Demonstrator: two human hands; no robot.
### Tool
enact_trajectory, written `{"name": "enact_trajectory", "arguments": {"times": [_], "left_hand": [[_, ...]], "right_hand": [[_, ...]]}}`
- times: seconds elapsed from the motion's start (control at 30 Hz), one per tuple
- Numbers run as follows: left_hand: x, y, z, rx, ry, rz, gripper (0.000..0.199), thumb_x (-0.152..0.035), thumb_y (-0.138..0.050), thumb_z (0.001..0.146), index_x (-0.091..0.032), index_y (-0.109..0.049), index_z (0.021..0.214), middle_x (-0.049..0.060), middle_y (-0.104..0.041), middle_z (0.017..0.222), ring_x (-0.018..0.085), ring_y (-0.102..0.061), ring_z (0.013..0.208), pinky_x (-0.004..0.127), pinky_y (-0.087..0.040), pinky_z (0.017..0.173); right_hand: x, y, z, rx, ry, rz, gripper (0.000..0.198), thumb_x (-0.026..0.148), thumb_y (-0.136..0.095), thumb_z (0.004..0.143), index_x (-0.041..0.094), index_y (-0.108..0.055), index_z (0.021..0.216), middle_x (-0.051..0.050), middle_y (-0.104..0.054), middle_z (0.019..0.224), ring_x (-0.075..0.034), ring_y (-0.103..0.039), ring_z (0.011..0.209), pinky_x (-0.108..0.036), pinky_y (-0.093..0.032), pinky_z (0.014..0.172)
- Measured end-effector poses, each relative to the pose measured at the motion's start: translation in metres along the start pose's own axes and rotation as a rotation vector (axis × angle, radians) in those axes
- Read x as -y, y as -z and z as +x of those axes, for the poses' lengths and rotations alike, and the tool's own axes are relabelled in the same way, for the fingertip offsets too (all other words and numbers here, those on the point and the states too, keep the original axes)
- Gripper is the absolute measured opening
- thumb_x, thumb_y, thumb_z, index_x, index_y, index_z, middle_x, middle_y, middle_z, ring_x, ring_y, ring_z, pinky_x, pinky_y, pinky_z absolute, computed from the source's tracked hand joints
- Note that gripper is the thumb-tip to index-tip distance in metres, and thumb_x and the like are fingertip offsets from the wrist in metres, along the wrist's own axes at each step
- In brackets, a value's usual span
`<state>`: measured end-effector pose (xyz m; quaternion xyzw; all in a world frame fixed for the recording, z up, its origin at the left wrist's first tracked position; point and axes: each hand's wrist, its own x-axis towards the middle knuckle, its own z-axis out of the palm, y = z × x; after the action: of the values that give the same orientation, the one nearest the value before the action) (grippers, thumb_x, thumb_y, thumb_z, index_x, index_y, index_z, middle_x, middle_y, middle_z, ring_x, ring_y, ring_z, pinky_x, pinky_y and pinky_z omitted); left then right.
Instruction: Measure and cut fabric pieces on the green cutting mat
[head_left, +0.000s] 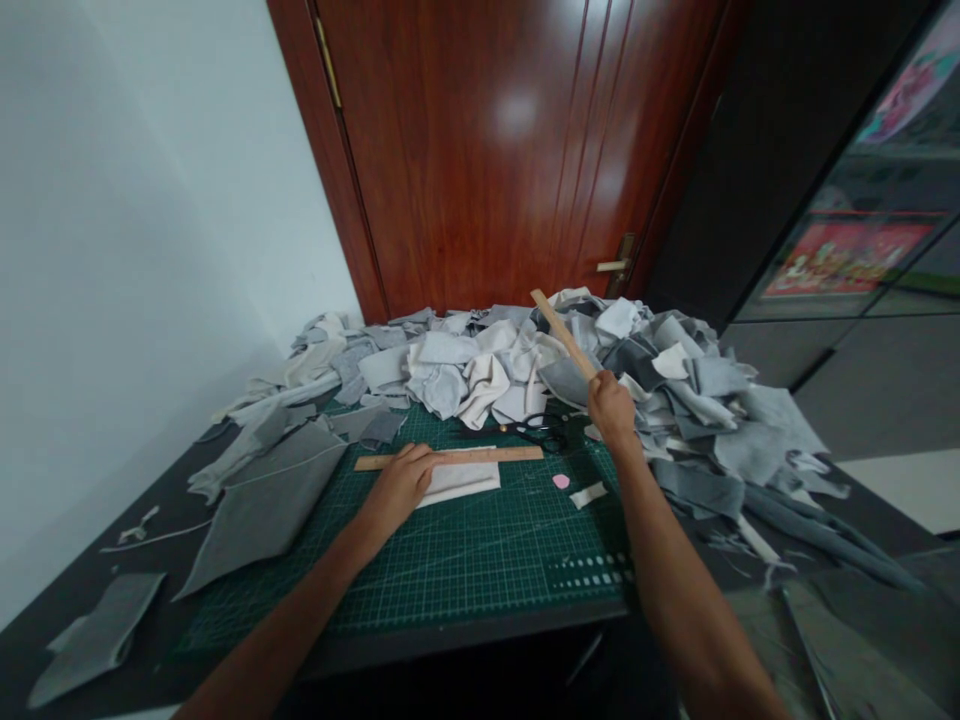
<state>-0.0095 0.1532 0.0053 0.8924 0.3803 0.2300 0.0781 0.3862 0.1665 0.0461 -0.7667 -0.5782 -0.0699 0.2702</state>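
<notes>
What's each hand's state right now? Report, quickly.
Left hand: resting on the flat ruler over the pale cloth; whether it grips cannot be told.
Right hand: closed, holding the second ruler.

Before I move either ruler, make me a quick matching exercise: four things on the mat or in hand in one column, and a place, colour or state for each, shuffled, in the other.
Things
1. Left-hand ruler
2. Right-hand ruler
3. Scissors
4. Roundish scrap

Places, colours, states
A. Pink
B. Gripped near one end
C. Black
D. Lying across the white cloth

Right pairs: 1-D, 2-B, 3-C, 4-A
</notes>
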Motion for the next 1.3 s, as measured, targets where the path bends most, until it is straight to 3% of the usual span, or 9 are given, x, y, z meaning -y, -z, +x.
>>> {"name": "enact_trajectory", "arguments": {"times": [0.1,0.2,0.33,0.4,0.53,0.73,0.9,1.1,1.3], "left_hand": [[0.003,-0.003,-0.002,-0.048,0.057,-0.071,0.042,-0.011,-0.047,0.093,-0.018,-0.066,0.13,0.009,-0.07,0.111,0.025,-0.062,0.107,0.045,-0.052,0.101],[0.009,-0.01,-0.006,-0.113,0.108,-0.169,0.062,-0.004,-0.043,0.087,-0.019,-0.05,0.147,0.008,-0.07,0.113,0.022,-0.064,0.11,0.048,-0.049,0.108],[0.015,-0.017,-0.01,-0.152,0.112,-0.266,0.094,0.007,-0.039,0.068,-0.018,-0.031,0.159,0.007,-0.07,0.114,0.02,-0.064,0.114,0.048,-0.044,0.113],[0.015,-0.018,-0.01,-0.159,0.111,-0.292,0.099,0.007,-0.038,0.065,-0.017,-0.027,0.16,0.007,-0.07,0.114,0.02,-0.064,0.115,0.049,-0.044,0.113],[0.008,-0.014,-0.01,-0.155,0.11,-0.296,0.087,0.003,-0.038,0.072,-0.017,-0.036,0.156,0.009,-0.07,0.115,0.022,-0.064,0.115,0.048,-0.045,0.112],[-0.008,-0.002,-0.01,-0.135,0.17,-0.183,0.05,-0.012,-0.035,0.096,-0.019,-0.058,0.14,0.008,-0.071,0.114,0.022,-0.065,0.112,0.045,-0.048,0.108],[-0.017,0.003,-0.007,-0.081,0.1,-0.136,0.037,-0.019,-0.042,0.099,-0.021,-0.074,0.117,0.007,-0.072,0.106,0.024,-0.063,0.106,0.045,-0.048,0.106],[-0.01,0.001,-0.008,-0.041,0.038,-0.136,0.037,-0.011,-0.052,0.091,-0.023,-0.076,0.117,0.007,-0.071,0.108,0.024,-0.062,0.104,0.042,-0.051,0.099],[-0.001,-0.001,-0.008,-0.024,0.015,-0.157,0.032,-0.018,-0.054,0.095,-0.02,-0.077,0.117,0.009,-0.071,0.111,0.025,-0.061,0.106,0.045,-0.051,0.1]], "right_hand": [[-0.005,0.021,-0.011,0.005,0.052,0.021,0.044,0.033,-0.025,0.109,0.015,-0.065,0.111,-0.015,-0.071,0.089,-0.025,-0.068,0.084,-0.03,-0.041,0.071],[-0.014,0.039,-0.036,0.111,0.261,0.036,0.045,0.046,-0.034,0.107,0.02,-0.067,0.091,-0.01,-0.071,0.079,-0.023,-0.067,0.076,-0.029,-0.037,0.065],[-0.042,0.052,-0.067,0.306,0.385,0.058,0.048,0.05,-0.035,0.106,0.022,-0.069,0.087,-0.009,-0.072,0.076,-0.022,-0.067,0.07,-0.03,-0.037,0.064],[-0.053,0.052,-0.073,0.373,0.414,0.042,0.047,0.049,-0.036,0.105,0.022,-0.071,0.09,-0.009,-0.073,0.079,-0.023,-0.068,0.071,-0.03,-0.039,0.066],[-0.045,0.043,-0.073,0.436,0.522,-0.003,0.044,0.044,-0.038,0.107,0.021,-0.075,0.1,-0.011,-0.076,0.091,-0.023,-0.07,0.081,-0.031,-0.044,0.073],[0.01,0.017,-0.069,0.475,0.778,0.028,0.039,0.039,-0.041,0.109,0.022,-0.072,0.124,-0.011,-0.076,0.103,-0.024,-0.068,0.098,-0.036,-0.046,0.093],[0.051,-0.007,-0.081,0.472,0.937,0.07,0.044,0.043,-0.046,0.108,0.023,-0.06,0.144,-0.011,-0.073,0.113,-0.025,-0.064,0.105,-0.042,-0.044,0.101],[0.077,-0.021,-0.096,0.415,0.944,0.094,0.044,0.027,-0.047,0.107,0.022,-0.052,0.15,-0.011,-0.065,0.118,-0.024,-0.059,0.111,-0.041,-0.045,0.1],[0.076,-0.03,-0.085,0.483,0.919,0.328,0.04,0.016,-0.048,0.104,0.019,-0.064,0.14,-0.011,-0.064,0.11,-0.022,-0.059,0.102,-0.035,-0.049,0.093]]}}
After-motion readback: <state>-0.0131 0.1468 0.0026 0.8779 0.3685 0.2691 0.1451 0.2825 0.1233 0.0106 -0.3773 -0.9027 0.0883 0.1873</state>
